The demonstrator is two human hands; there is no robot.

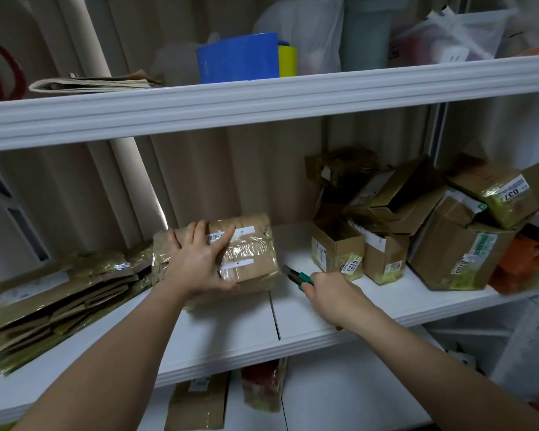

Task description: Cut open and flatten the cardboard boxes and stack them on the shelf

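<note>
A taped cardboard box (249, 244) with white labels rests on the white middle shelf (293, 312). My left hand (196, 259) lies spread over its top and left side, gripping it. My right hand (330, 293) is closed around a green-handled utility knife (296, 276), whose tip points at the box's lower right corner. A stack of flattened cardboard (59, 293) lies at the shelf's left end. Several unflattened boxes (417, 231) are piled at the right end.
The upper shelf (262, 98) holds a blue container (237, 57), folded paper and plastic bags. An orange packet (526, 262) sits at the far right of the middle shelf. More parcels (199, 399) stand on the shelf below.
</note>
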